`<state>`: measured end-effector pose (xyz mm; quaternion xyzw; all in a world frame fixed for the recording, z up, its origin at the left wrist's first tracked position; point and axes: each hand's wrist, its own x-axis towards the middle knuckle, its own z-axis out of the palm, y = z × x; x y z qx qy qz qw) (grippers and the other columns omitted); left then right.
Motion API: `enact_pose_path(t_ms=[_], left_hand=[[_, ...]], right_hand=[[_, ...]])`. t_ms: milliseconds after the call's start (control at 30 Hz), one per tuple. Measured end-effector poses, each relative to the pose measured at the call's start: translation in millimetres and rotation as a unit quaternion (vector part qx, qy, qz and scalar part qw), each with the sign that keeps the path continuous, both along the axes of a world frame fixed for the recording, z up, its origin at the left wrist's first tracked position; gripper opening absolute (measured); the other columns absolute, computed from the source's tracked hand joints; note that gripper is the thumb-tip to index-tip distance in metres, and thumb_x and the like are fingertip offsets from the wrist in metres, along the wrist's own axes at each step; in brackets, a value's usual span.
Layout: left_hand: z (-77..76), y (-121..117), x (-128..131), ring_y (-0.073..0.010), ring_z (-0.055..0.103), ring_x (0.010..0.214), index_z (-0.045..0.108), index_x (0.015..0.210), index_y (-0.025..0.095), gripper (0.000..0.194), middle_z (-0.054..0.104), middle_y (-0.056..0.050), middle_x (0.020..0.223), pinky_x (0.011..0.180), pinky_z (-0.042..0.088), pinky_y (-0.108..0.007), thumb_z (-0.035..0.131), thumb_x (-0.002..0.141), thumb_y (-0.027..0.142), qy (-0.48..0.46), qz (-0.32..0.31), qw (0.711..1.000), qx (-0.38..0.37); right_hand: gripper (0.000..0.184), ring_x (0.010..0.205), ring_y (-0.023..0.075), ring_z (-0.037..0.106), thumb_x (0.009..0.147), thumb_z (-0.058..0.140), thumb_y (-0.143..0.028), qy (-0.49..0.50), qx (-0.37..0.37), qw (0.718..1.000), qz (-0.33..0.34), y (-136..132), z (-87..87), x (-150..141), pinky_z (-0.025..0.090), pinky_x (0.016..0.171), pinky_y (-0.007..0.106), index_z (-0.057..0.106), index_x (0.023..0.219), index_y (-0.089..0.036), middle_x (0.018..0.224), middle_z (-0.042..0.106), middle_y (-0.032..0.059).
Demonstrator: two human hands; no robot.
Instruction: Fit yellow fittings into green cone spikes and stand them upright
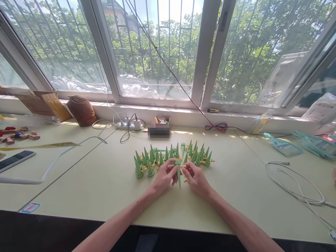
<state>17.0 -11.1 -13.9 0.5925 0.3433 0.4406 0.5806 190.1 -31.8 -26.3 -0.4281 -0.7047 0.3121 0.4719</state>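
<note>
Steady the green cone (179, 177) in the left hand (166, 172), tip toward the bottom of the frame, and guide the small yellow piece (183, 166) with the right hand (196, 175), applying light, even pressure near the wide end. The left grip holds the cone; the right grip is narrow, pinching the yellow piece. The cone lies just below frame centre, between both hands, its tip protruding past the left fingers.

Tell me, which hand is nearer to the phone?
Left. The left hand, holding a green cone, is well to the right of the phone; the right hand, holding a yellow piece, is farther right.
</note>
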Motion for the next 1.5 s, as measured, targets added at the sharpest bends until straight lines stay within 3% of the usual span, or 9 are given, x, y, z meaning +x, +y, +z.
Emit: enact_pose_path(t_ms=[100,233,467,600,733,933,1233,1500], left_hand=[[-1.2,2,-2,-0.0094,0.051,0.043,0.054,0.109,0.018,0.036,0.062,0.002,0.063,0.041,0.042,-0.02,0.063,0.089,0.046,-0.009,0.006,1.0,-0.027],[-1.8,2,-3,-0.009,0.05,0.041,0.054,0.109,0.018,0.034,0.062,0.002,0.062,0.041,0.041,-0.02,0.062,0.09,0.045,-0.004,-0.001,1.0,-0.025],[-8.3,0,-1,-0.0077,0.049,0.042,0.053,0.111,0.02,0.027,0.055,0.005,0.063,0.04,0.04,-0.019,0.055,0.095,0.042,0.035,0.007,0.994,0.105],[-16.5,-1,-2,-0.0069,0.049,0.046,0.056,0.111,0.018,0.02,0.052,0.005,0.061,0.047,0.04,-0.018,0.05,0.098,0.033,0.1,0.035,0.972,0.212],[-20.3,0,-3,-0.0068,0.047,0.046,0.057,0.111,0.017,0.019,0.05,0.006,0.059,0.048,0.04,-0.018,0.048,0.098,0.029,0.124,0.039,0.96,0.246],[-17.4,0,-4,-0.0074,0.048,0.045,0.054,0.112,0.019,0.02,0.052,0.006,0.06,0.046,0.04,-0.018,0.049,0.098,0.033,0.12,0.012,0.971,0.207],[-3.3,-2,-3,-0.0067,0.047,0.036,0.047,0.1,0.02,0.034,0.053,0.007,0.059,0.033,0.032,-0.016,0.062,0.089,0.049,0.022,-0.053,0.998,0.03],[-4.2,4,-8,-0.004,0.042,0.032,0.047,0.098,0.019,0.042,0.058,0.006,0.058,0.03,0.025,-0.014,0.071,0.082,0.05,-0.037,-0.099,0.988,-0.115]], right_hand=[[0.018,0.056,0.0127,0.049,0.098,0.049,-0.037,-0.007,0.009,1.0,0.0,0,0.8,1,0.041,0.053,0.025,0.054,0.1,-0.019,0.075,0.06,-0.0002],[0.02,0.056,0.0122,0.047,0.099,0.048,-0.037,-0.01,0.01,1.0,0.0,0,0.4,2,0.039,0.052,0.025,0.055,0.092,-0.019,0.073,0.058,-0.0003],[0.034,0.053,0.0106,0.039,0.096,0.05,-0.045,0.048,-0.06,0.997,0.015,1,-3.4,1,0.039,0.049,0.023,0.052,0.076,-0.019,0.063,0.045,-0.0038],[0.039,0.05,0.009,0.034,0.095,0.054,-0.048,0.088,-0.102,0.99,0.039,3,-4.6,2,0.035,0.046,0.022,0.047,0.07,-0.019,0.057,0.038,-0.0062],[0.04,0.048,0.0075,0.031,0.093,0.056,-0.049,0.13,-0.142,0.978,0.078,5,-5.6,2,0.029,0.044,0.022,0.044,0.069,-0.019,0.056,0.034,-0.0077],[0.036,0.047,0.0073,0.031,0.094,0.056,-0.046,0.127,-0.146,0.975,0.111,5,-8.5,4,0.026,0.044,0.023,0.046,0.072,-0.019,0.057,0.035,-0.0075],[0.033,0.049,0.009,0.03,0.097,0.05,-0.04,0.075,-0.114,0.985,0.102,4,-9.4,3,0.025,0.046,0.023,0.042,0.072,-0.021,0.057,0.034,-0.0069],[0.032,0.055,0.0112,0.034,0.097,0.047,-0.03,-0.055,-0.003,0.996,0.066,3,-7.4,5,0.028,0.053,0.025,0.035,0.069,-0.021,0.061,0.04,-0.0043]])
